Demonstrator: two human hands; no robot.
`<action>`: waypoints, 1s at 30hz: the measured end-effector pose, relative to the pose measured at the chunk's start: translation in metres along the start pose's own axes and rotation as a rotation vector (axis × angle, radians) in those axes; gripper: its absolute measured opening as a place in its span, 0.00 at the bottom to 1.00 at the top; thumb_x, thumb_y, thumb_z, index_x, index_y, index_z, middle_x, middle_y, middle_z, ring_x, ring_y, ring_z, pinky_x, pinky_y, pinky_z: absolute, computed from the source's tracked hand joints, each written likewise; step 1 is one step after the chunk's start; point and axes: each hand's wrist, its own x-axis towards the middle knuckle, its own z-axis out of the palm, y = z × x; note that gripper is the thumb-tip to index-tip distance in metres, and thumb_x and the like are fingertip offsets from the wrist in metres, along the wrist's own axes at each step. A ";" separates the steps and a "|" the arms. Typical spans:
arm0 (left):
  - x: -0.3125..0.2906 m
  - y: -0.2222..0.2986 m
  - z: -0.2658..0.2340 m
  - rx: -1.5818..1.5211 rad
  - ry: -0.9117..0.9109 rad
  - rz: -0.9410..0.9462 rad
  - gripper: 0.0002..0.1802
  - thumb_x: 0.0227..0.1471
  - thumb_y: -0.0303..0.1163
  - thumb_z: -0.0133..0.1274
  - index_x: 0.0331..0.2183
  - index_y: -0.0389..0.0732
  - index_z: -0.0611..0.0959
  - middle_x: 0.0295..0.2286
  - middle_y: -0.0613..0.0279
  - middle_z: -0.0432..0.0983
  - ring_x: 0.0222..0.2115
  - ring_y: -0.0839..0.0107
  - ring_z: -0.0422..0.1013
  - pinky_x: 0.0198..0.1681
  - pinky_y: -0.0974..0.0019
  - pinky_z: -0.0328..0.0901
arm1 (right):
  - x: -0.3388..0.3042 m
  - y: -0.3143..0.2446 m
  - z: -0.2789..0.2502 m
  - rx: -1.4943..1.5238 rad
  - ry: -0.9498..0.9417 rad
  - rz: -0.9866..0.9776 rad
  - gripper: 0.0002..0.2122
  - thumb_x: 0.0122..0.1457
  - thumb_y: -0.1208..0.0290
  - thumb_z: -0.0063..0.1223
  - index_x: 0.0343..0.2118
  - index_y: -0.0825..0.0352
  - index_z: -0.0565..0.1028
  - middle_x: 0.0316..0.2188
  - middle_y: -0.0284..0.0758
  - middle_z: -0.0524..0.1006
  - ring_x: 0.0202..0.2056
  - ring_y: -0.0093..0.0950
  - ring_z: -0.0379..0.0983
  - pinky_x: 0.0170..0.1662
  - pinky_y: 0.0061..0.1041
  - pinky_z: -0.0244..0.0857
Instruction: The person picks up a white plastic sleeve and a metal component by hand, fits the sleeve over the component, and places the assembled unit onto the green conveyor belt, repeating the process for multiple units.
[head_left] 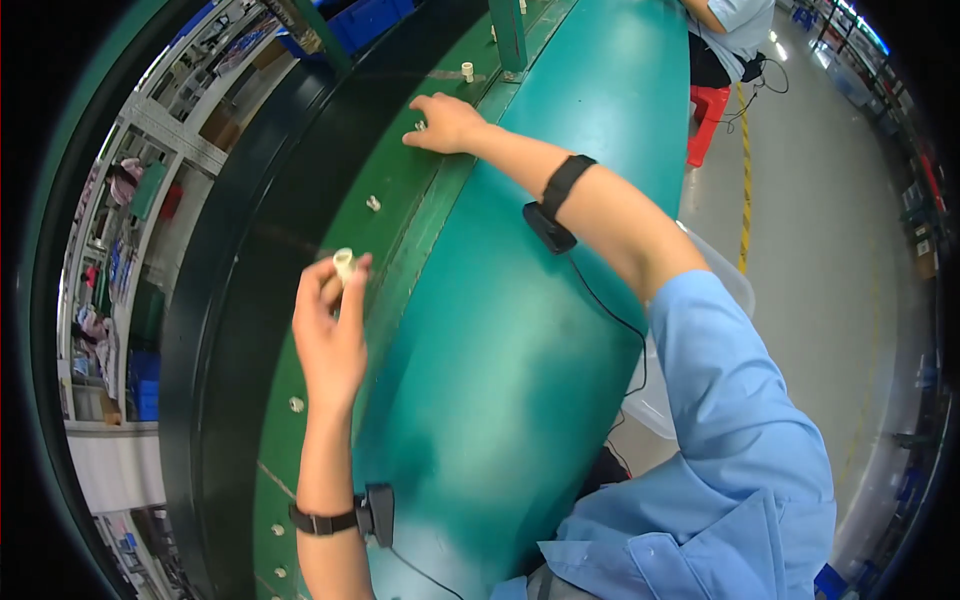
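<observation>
My left hand [332, 325] is closed on a cream plastic fitting [344, 262], a short tube-like piece held upright between thumb and fingers above the green belt [400, 185]. Farther off, my right hand [447, 125] reaches across the belt with thumb and fingers apart. Between those fingertips sits a small whitish part [420, 126], and no firm grip on it shows. Another small white part [373, 203] lies on the belt between my two hands. Beyond the right hand stands a cream fitting [467, 72].
More small white parts, one of them a white piece [296, 404], lie along the belt. A teal worktop [500, 330] runs beside it. A green post [508, 40] rises at the belt's edge. At the far right, a person [735, 30] sits by a red stool [708, 120].
</observation>
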 end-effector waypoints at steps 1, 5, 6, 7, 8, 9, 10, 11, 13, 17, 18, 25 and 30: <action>0.026 -0.007 0.016 0.011 -0.015 0.004 0.13 0.65 0.30 0.54 0.46 0.32 0.76 0.43 0.51 0.83 0.45 0.74 0.78 0.48 0.72 0.68 | 0.009 0.014 0.006 0.008 0.010 0.015 0.15 0.55 0.60 0.61 0.40 0.65 0.81 0.38 0.41 0.82 0.47 0.40 0.77 0.53 0.38 0.69; 0.122 -0.044 0.072 0.140 0.046 -0.059 0.16 0.65 0.36 0.55 0.46 0.34 0.76 0.43 0.54 0.84 0.40 0.74 0.77 0.45 0.70 0.68 | 0.026 0.036 0.002 0.009 -0.291 -0.009 0.14 0.53 0.63 0.60 0.40 0.66 0.81 0.35 0.42 0.82 0.46 0.40 0.79 0.51 0.38 0.71; 0.144 -0.062 0.081 0.122 0.073 -0.001 0.17 0.64 0.37 0.55 0.47 0.35 0.76 0.42 0.54 0.84 0.38 0.73 0.77 0.44 0.69 0.68 | 0.024 0.037 -0.010 0.064 -0.308 -0.016 0.14 0.53 0.64 0.59 0.39 0.66 0.81 0.35 0.42 0.82 0.45 0.40 0.79 0.50 0.38 0.72; 0.166 -0.072 0.095 0.121 0.069 -0.007 0.17 0.64 0.37 0.55 0.47 0.35 0.76 0.42 0.54 0.84 0.38 0.73 0.77 0.44 0.69 0.68 | 0.017 0.039 -0.031 0.109 -0.325 -0.021 0.14 0.52 0.65 0.58 0.39 0.67 0.81 0.35 0.43 0.82 0.43 0.41 0.80 0.48 0.39 0.73; 0.187 -0.078 0.113 0.168 0.080 -0.053 0.17 0.63 0.38 0.56 0.47 0.36 0.76 0.41 0.54 0.84 0.38 0.69 0.77 0.45 0.66 0.68 | 0.010 0.043 -0.054 0.146 -0.335 -0.023 0.13 0.52 0.66 0.57 0.38 0.67 0.81 0.35 0.44 0.83 0.42 0.42 0.80 0.47 0.39 0.73; 0.205 -0.085 0.129 0.215 0.092 -0.100 0.17 0.62 0.38 0.57 0.47 0.37 0.76 0.41 0.54 0.84 0.38 0.65 0.77 0.45 0.64 0.68 | -0.003 0.049 -0.073 0.139 -0.334 -0.015 0.13 0.52 0.66 0.57 0.38 0.67 0.81 0.35 0.44 0.83 0.42 0.42 0.80 0.47 0.39 0.73; 0.221 -0.100 0.138 0.214 0.091 -0.098 0.17 0.62 0.38 0.57 0.47 0.37 0.76 0.41 0.54 0.84 0.38 0.65 0.77 0.45 0.64 0.68 | -0.016 0.052 -0.089 0.173 -0.321 -0.021 0.13 0.51 0.67 0.57 0.37 0.67 0.81 0.33 0.42 0.82 0.40 0.41 0.80 0.45 0.38 0.74; 0.233 -0.114 0.144 0.283 0.121 -0.070 0.18 0.62 0.40 0.56 0.48 0.38 0.76 0.40 0.55 0.84 0.38 0.65 0.77 0.46 0.64 0.68 | -0.027 0.054 -0.100 0.210 -0.309 -0.031 0.12 0.51 0.67 0.56 0.37 0.68 0.80 0.31 0.41 0.82 0.37 0.40 0.80 0.43 0.38 0.74; 0.250 -0.135 0.166 0.399 0.160 -0.011 0.20 0.63 0.43 0.55 0.48 0.39 0.77 0.40 0.56 0.84 0.39 0.66 0.77 0.46 0.63 0.67 | -0.050 0.067 -0.117 0.228 -0.308 -0.011 0.12 0.51 0.68 0.56 0.37 0.69 0.80 0.28 0.39 0.80 0.34 0.37 0.78 0.39 0.36 0.72; 0.257 -0.129 0.190 0.606 0.067 -0.049 0.20 0.62 0.45 0.51 0.49 0.42 0.77 0.43 0.56 0.82 0.53 0.56 0.68 0.56 0.52 0.61 | -0.077 0.085 -0.133 0.311 -0.318 0.032 0.12 0.52 0.68 0.55 0.37 0.70 0.79 0.21 0.36 0.76 0.26 0.30 0.73 0.32 0.32 0.69; 0.257 -0.130 0.190 0.611 0.070 -0.049 0.20 0.62 0.45 0.51 0.49 0.42 0.77 0.43 0.56 0.82 0.53 0.56 0.68 0.56 0.52 0.61 | -0.076 0.083 -0.135 0.340 -0.316 0.017 0.12 0.52 0.68 0.55 0.36 0.70 0.79 0.21 0.35 0.75 0.26 0.29 0.73 0.32 0.31 0.69; 0.255 -0.131 0.187 0.722 0.136 -0.039 0.26 0.57 0.52 0.57 0.49 0.43 0.81 0.45 0.54 0.81 0.51 0.55 0.73 0.55 0.53 0.64 | -0.073 0.076 -0.132 0.402 -0.297 -0.021 0.11 0.53 0.69 0.55 0.36 0.71 0.79 0.21 0.35 0.74 0.25 0.27 0.71 0.31 0.30 0.68; 0.255 -0.127 0.186 0.721 0.107 -0.060 0.27 0.56 0.51 0.57 0.49 0.42 0.81 0.45 0.53 0.81 0.50 0.55 0.73 0.55 0.53 0.64 | -0.071 0.073 -0.130 0.396 -0.290 -0.022 0.10 0.54 0.69 0.56 0.36 0.71 0.79 0.20 0.35 0.74 0.25 0.26 0.71 0.31 0.29 0.67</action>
